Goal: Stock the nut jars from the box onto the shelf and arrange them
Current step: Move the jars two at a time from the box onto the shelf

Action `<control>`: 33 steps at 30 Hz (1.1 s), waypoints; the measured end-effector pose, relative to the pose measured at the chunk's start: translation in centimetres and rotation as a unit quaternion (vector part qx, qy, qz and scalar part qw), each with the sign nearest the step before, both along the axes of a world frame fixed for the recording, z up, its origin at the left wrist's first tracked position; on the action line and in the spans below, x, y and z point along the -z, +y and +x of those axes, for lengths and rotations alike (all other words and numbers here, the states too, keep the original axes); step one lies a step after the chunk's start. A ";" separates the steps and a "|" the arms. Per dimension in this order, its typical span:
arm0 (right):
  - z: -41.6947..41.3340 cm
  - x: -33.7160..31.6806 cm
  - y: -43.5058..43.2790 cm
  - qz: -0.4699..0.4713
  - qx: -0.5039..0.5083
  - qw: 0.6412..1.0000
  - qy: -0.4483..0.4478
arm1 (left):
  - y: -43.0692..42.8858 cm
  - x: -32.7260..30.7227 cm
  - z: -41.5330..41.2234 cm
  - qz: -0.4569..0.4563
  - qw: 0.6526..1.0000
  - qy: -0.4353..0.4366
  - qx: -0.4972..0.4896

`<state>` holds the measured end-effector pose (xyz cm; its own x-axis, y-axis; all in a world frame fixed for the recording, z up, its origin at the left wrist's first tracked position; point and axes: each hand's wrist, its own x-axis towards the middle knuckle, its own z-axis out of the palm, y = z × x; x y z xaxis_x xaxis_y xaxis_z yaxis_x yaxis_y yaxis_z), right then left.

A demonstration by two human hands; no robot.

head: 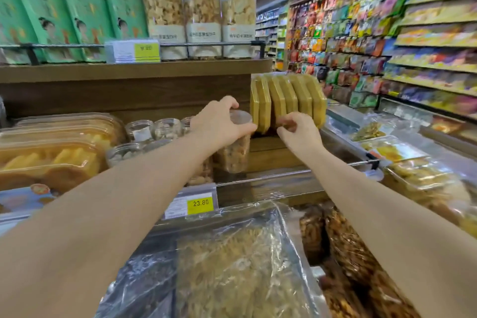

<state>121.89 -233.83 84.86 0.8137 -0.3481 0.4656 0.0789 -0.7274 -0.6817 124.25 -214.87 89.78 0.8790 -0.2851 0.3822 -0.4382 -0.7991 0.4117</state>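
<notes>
My left hand [222, 121] grips the lid of a clear nut jar [233, 155] that stands on the wooden middle shelf [273, 152]. More clear nut jars [154, 130] stand in rows to its left, partly hidden by my left forearm. My right hand [299, 131] pinches the lower edge of a row of flat yellow packs [286, 98] that lean upright just right of the jar. The box is not in view.
Clear tubs of yellow dried fruit [51, 152] fill the shelf's left. Tall cracker jars [201, 18] and green boxes [85, 20] stand on the top shelf. A metal rail [284, 174] and a 23.80 price tag [201, 205] edge the shelf. Bagged snacks [245, 266] lie below.
</notes>
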 end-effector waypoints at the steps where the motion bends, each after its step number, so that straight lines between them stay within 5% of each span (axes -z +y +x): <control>1: -0.4 0.1 -0.5 -0.001 0.003 1.000 0.000 | -0.4 0.4 0.4 0.077 0.997 -0.005 -0.013; 3: -1.0 0.4 -1.1 -0.005 0.006 1.000 0.005 | -0.9 1.3 0.9 0.200 0.979 0.004 -0.042; 9: -2.0 1.0 -1.1 -0.022 -0.006 1.000 0.008 | -0.3 2.0 0.5 0.255 0.964 0.026 -0.068; 16: -4.4 -0.7 1.8 0.012 -0.027 0.998 0.052 | 3.2 1.4 -4.9 0.110 0.991 -0.076 0.026; 21: -9.7 -0.1 5.8 -0.041 -0.053 0.981 0.180 | 8.7 2.2 -11.0 0.268 0.950 0.071 0.140; 25: -15.7 1.1 9.1 -0.075 -0.038 0.977 0.196 | 12.7 2.4 -15.7 0.338 0.916 0.143 0.162; 33: -31.6 5.6 17.6 0.021 0.013 0.985 0.173 | 16.5 9.3 -25.3 0.228 0.919 0.143 0.288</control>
<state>90.31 -216.21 79.29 0.9116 -0.3838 0.1475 -0.1808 -0.6964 -0.6945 98.97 -198.41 80.47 0.5778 -0.8078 -0.1168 -0.7685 -0.5867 0.2554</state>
